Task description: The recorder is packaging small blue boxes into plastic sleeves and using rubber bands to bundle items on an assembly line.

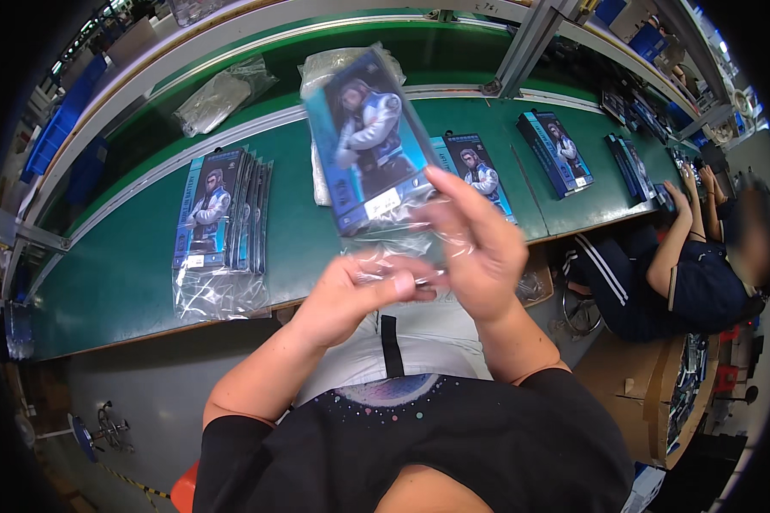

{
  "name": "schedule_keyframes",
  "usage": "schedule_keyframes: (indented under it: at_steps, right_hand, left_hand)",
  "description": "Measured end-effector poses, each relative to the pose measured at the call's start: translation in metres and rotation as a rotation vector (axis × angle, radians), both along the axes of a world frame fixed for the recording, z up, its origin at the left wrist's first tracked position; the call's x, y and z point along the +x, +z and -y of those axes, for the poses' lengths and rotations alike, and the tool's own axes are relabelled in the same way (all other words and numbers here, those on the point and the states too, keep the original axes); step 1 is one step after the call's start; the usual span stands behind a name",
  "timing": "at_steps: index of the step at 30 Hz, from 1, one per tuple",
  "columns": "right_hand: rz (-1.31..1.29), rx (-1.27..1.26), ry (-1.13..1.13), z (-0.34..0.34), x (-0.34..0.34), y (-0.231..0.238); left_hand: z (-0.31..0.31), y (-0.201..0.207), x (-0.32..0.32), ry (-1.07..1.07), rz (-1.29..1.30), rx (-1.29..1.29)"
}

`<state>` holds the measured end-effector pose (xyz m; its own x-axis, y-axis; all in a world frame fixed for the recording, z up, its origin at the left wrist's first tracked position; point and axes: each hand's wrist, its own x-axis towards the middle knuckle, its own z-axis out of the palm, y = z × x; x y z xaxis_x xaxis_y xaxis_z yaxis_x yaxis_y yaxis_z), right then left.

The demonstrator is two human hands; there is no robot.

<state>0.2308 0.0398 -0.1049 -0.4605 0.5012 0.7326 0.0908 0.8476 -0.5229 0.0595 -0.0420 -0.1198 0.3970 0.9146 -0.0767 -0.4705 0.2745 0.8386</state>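
Left hand [351,295] and right hand [479,248] are together above the lap, both pinching the open end of a clear plastic sleeve [393,244]. The sleeve holds a blue retail box [364,141], raised and tilted over the green counter [128,274]. A stack of sleeved boxes [222,222] lies to the left.

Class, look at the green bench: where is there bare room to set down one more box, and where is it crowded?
Bare green bench lies left of the stack of bagged boxes, and between that stack and the box held by the left hand and right hand. The right end, with boxes in a row, is crowded.
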Motion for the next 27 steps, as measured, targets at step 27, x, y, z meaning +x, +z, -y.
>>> schedule_keyframes:
  at_steps: [27]
  right_hand:
    - [-0.249, -0.938, 0.171, -0.014, -0.009, -0.012]
  left_hand:
    - [0.028, 0.004, -0.071, 0.318, 0.114, -0.247]
